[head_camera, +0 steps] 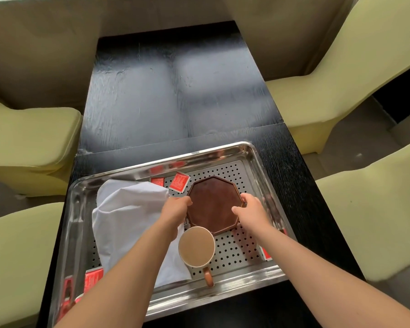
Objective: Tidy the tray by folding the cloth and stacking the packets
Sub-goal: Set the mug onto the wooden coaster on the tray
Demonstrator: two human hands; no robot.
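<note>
A steel tray with a perforated floor lies on the black table. A crumpled white cloth covers its left half. Red packets lie scattered: two near the far rim, one at the near left, one at the right edge. A brown octagonal plate sits in the middle. My left hand grips its left edge and my right hand grips its right edge. A mug of milky coffee stands just in front of the plate.
The black table stretches away beyond the tray. Pale green chairs stand on both sides, at left and right. The mug's brown handle points toward me, between my forearms.
</note>
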